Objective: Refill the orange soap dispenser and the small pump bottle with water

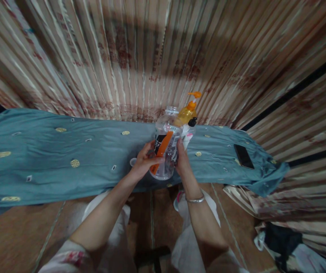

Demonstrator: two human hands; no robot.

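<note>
A large clear plastic bottle (167,127) with an orange and black label is held upright between my two hands, its neck uncapped. My left hand (145,160) grips its left side, with fingers wrapped round the label. On the right side, my right hand (182,157) presses against the bottle, a silver bangle on that wrist. Just behind and right of it stand a yellow bottle (187,113) with an orange pump and a clear bottle (189,132) with a black top. A small white round cap (133,162) lies beside my left hand.
The narrow table has a teal cloth (100,151) with yellow patterns. A black phone (244,156) lies at its right end. Pleated curtains (140,57) hang behind. Dark and light clothing (284,242) lies at the lower right.
</note>
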